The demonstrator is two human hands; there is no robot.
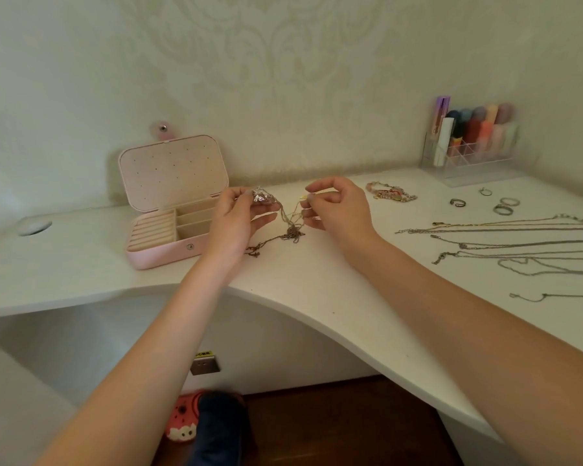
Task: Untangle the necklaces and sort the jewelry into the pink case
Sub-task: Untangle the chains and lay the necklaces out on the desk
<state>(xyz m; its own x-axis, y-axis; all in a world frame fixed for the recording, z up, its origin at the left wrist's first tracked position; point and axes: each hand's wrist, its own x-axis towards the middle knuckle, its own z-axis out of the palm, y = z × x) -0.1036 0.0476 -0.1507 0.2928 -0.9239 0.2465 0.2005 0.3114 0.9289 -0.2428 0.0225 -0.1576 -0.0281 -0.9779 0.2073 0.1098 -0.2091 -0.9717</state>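
A knot of thin tangled necklaces [292, 232] hangs between my two hands just above the white desk. My left hand [238, 218] pinches one end of the tangle, where a shiny pendant [261, 196] shows at my fingertips. My right hand [337, 205] pinches another strand of the same tangle, which drops to the knot. Left of my hands, the pink case [162, 250] lies open with its lid upright, and the ring rolls and compartments that I can see hold nothing.
Several separated chains [505, 243] lie stretched out on the right of the desk [317, 284]. Behind them sit a few rings [504, 206] and a heap of bracelets [391, 193]. A clear organizer [472, 142] with cosmetics stands at the back right. The desk's front edge curves inward.
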